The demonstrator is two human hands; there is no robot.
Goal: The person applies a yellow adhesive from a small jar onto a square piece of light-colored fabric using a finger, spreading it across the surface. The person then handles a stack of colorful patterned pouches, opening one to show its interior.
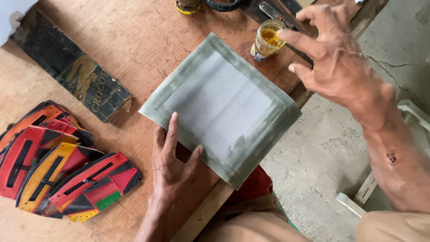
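A grey-green mesh fabric sheet (224,107) with darker borders lies on the wooden table (134,40), its lower right corner hanging past the table edge. My left hand (172,166) rests flat on the sheet's near left edge, fingers spread, holding nothing. My right hand (333,56) hovers above the table's right edge with fingers apart, its fingertips next to a small glass jar (267,40) of amber liquid. The jar stands just beyond the sheet's far corner.
A stack of red, orange and black stitched leather pieces (58,161) lies at the left. A dark printed board (71,67) sits behind them. Tools (273,11) and a yellow-rimmed container (187,6) line the far edge. Concrete floor (322,148) lies to the right.
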